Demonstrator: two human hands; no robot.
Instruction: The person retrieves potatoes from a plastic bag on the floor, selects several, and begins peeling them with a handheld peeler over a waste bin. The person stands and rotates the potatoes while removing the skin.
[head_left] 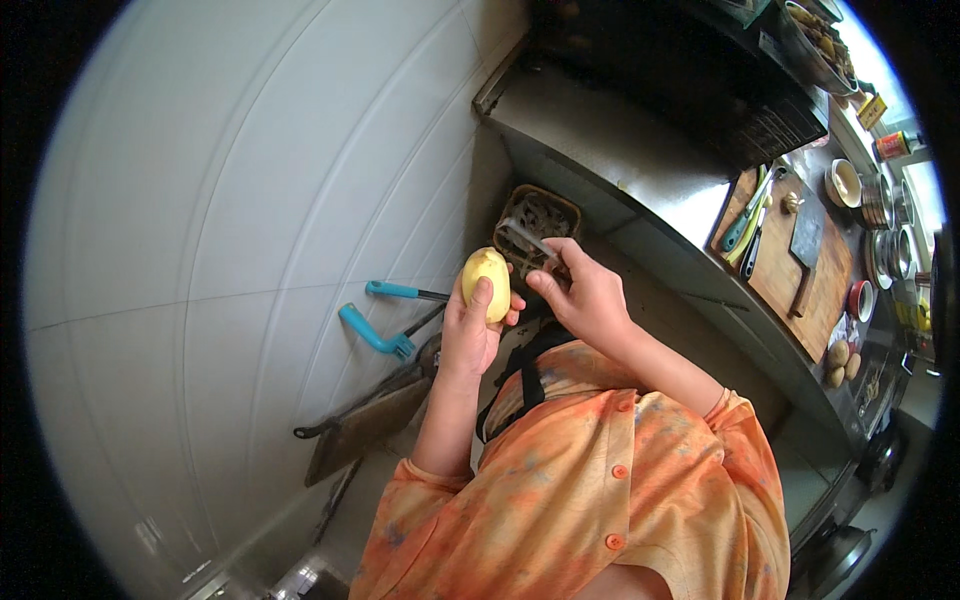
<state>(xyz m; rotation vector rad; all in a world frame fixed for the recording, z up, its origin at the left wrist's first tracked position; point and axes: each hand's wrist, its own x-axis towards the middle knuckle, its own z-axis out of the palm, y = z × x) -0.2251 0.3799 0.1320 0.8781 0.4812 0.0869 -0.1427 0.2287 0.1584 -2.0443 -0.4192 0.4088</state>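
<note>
My left hand [472,325] is wrapped round a peeled yellow potato [486,284], thumb across its front. Some darker skin shows at the potato's top end. Just to the right, my right hand [585,292] grips a peeler [530,240], whose metal end points up and left. The peeler and the potato look slightly apart. Below and beyond both hands, on the floor, stands a bin [572,212] with dark scraps and peelings inside. The peeler's handle is mostly hidden in my fingers.
On the right, a counter carries a wooden cutting board [775,265] with a cleaver [806,240], more utensils, bowls [843,184] and unpeeled potatoes [838,354]. A white tiled wall [230,200] rises on the left. Turquoise-handled tools [375,332] and a board [365,430] lean near it.
</note>
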